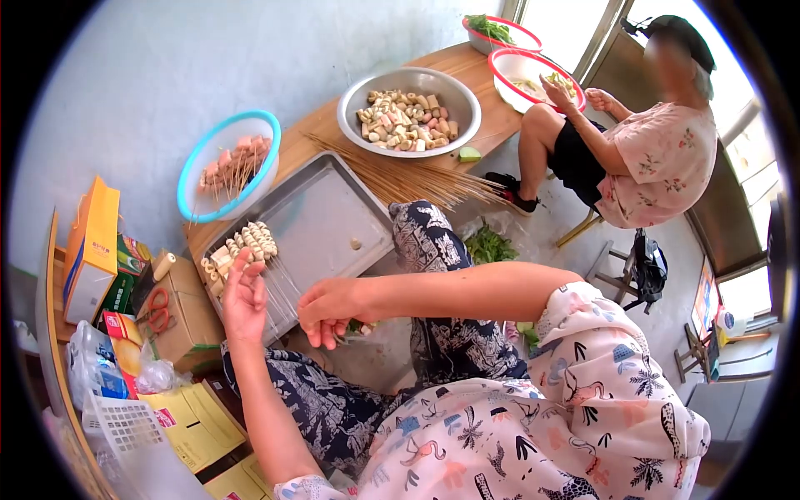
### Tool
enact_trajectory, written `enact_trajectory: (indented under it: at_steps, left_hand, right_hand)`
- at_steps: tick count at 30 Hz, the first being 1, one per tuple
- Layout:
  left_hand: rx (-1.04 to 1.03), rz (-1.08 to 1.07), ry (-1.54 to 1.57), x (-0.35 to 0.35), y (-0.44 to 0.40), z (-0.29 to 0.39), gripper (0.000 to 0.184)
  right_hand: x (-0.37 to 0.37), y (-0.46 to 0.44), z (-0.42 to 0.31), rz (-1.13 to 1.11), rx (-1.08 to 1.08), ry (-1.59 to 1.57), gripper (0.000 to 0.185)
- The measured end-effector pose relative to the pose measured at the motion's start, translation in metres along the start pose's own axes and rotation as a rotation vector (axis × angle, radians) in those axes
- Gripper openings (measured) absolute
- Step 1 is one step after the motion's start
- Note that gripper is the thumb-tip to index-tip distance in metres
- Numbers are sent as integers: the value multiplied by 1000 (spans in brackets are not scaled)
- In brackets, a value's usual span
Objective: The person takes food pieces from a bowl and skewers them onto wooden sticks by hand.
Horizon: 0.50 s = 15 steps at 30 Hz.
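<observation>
My left hand (245, 304) is at the near left end of the metal tray (321, 217), palm up, its fingers apart and partly bent. Just beyond its fingertips lie several skewers of pale rolled food (252, 242), their thin sticks (283, 287) pointing toward my right hand. My right hand (327, 307) hangs over the tray's near edge with its fingers curled together. Whatever is in those fingers, if anything, is hidden. A large metal bowl (348, 125) beyond the tray holds loose pale and pink pieces. Bare wooden skewers (400, 179) lie in a spread bundle beside it.
A blue-rimmed basin (190, 167) holds pink skewers. Red scissors (158, 310) rest by a cardboard box (187, 312) at left. Another person (654, 158) sits at right, hands over a red-rimmed basin (508, 90). A black bag (648, 267) hangs near a stool. Leafy greens (490, 244) lie low.
</observation>
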State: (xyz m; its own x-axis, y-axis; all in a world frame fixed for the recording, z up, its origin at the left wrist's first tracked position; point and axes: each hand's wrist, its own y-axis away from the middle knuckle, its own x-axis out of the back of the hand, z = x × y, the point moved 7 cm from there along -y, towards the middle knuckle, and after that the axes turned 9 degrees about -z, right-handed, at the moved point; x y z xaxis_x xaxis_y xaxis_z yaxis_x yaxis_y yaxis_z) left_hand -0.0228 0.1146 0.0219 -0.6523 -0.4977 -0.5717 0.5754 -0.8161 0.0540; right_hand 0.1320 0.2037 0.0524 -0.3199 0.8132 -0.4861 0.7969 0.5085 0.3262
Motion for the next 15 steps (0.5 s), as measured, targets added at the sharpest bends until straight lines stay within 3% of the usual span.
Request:
enact_trajectory:
  at_steps: [7, 15]
  left_hand:
    - [-278, -29, 258, 14, 1, 24, 33]
    - [-337, 10, 198, 7, 2, 30, 28]
  right_hand:
    - [9, -17, -1, 21, -38, 132, 12]
    - [35, -21, -9, 56, -52, 170, 10]
